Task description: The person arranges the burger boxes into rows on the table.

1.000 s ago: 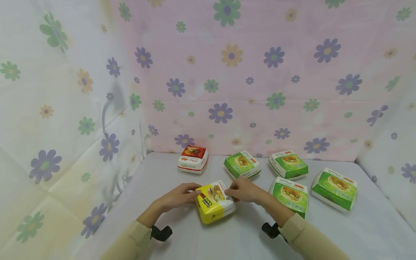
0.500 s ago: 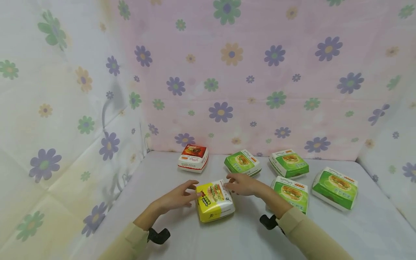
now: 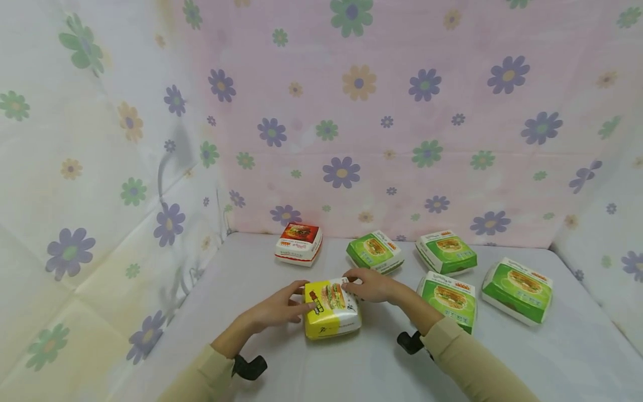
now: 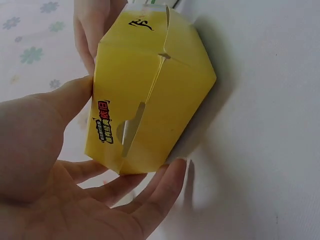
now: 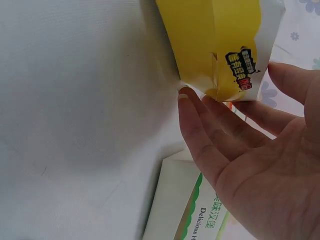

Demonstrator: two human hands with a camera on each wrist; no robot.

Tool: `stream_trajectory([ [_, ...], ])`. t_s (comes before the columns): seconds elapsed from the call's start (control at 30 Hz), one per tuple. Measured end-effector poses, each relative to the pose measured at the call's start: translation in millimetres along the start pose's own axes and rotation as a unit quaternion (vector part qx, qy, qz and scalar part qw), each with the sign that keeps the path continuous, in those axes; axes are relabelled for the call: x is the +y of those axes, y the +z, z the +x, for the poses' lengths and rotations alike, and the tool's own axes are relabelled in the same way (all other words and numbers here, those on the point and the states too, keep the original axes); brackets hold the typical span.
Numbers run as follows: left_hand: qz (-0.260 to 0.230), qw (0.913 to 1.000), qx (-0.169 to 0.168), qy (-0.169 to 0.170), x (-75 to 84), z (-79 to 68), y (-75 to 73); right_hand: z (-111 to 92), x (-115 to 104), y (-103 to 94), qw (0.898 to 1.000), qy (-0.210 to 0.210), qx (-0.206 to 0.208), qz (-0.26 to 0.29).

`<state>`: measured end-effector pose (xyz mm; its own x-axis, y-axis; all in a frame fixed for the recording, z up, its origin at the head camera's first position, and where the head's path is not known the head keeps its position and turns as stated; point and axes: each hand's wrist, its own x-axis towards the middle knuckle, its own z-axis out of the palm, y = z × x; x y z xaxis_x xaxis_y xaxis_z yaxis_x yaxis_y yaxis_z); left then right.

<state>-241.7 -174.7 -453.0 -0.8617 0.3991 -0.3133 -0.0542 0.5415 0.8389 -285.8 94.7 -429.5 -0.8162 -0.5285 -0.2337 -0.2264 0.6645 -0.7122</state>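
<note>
A yellow and white burger box [image 3: 329,321] with a burger picture on its lid sits on the table in front of me. My left hand [image 3: 278,307] holds its left side, thumb at the lid's edge and fingers around the back corner. At the opposite side, my right hand [image 3: 374,286] grips the far right corner, thumb on the lid. The left wrist view shows the yellow side wall [image 4: 145,95] with a slot in it. In the right wrist view, the right fingers [image 5: 210,140] reach the box's lower edge.
Behind stands a red and white burger box [image 3: 299,244]. Several green and white burger boxes, including one at the back middle [image 3: 374,251] and one by my right forearm [image 3: 449,298], stand to the right. Flowered cloth [image 3: 341,139] walls the table [image 3: 281,368] at back and sides.
The burger box has turned slightly and squared up to me. Both hands loosened from it half a second ago, then closed back on its sides. The other boxes stayed put.
</note>
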Motion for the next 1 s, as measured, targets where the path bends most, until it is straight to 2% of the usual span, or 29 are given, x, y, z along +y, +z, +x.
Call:
stream_trajectory([
  [0.23, -0.008, 0.9998, 0.002, 0.019, 0.7, 4.1, -6.7, -6.6, 1.8, -2.6, 1.0, -0.012, -0.002, -0.008],
  [0.43, 0.018, 0.9992, 0.016, 0.031, -1.0, 9.4, -9.9, -14.4, 3.8, -0.4, 0.999, -0.032, -0.005, -0.018],
  [0.7, 0.01, 0.9995, 0.017, 0.023, -3.3, 7.4, -9.0, -15.4, -1.5, -4.1, 0.999, -0.015, 0.008, -0.048],
  [0.83, 0.006, 0.9998, 0.008, 0.019, -5.8, 1.7, -10.4, -9.2, -4.2, -6.5, 0.998, -0.016, 0.012, -0.054],
  [1.0, -0.003, 0.9992, -0.022, 0.033, -7.5, -0.4, -8.7, -1.3, -4.9, -6.4, 0.998, -0.011, 0.007, -0.06],
])
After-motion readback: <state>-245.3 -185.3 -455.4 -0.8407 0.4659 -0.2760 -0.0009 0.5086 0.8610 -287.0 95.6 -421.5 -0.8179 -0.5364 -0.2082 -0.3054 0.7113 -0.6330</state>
